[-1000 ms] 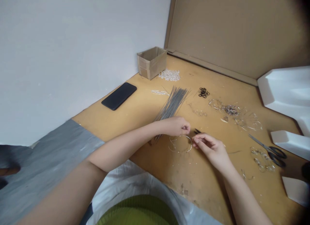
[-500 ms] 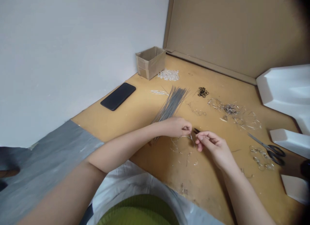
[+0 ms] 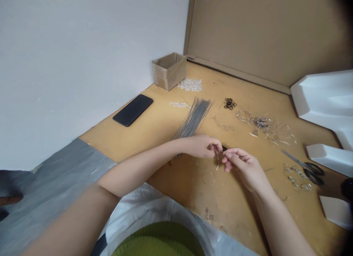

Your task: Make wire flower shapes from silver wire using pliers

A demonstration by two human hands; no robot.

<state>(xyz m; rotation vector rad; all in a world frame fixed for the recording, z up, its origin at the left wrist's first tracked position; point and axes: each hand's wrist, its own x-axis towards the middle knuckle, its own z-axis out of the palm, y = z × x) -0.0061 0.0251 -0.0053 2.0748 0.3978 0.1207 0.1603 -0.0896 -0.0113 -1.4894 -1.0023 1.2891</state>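
Observation:
My left hand (image 3: 205,146) is closed, its thumb and fingers pinched on a thin silvery wire (image 3: 217,163) whose end hangs below the fingertips. My right hand (image 3: 242,164) meets it fingertip to fingertip, also pinched on the fine wire. Between the two hands a dark slim tip (image 3: 224,148) shows, mostly hidden behind my right fingers, and its kind cannot be made out. Under my left forearm and wrist lies a bundle of straight grey wires (image 3: 194,118). Faint wire pieces rest on the table just below my hands.
Around me lie a black phone (image 3: 132,110), a cardboard box (image 3: 168,74), clear beads (image 3: 191,84), black rings (image 3: 229,103), tangled wire pieces (image 3: 263,123), scissors (image 3: 313,172) and a beaded wire loop (image 3: 297,178). White foam pieces (image 3: 325,98) stand at the right, before a cardboard panel (image 3: 261,35).
My left hand has shifted slightly right, so its fingers now reach my right fingertips. The wide wire loop that hung below it now shows as a narrow hanging strand.

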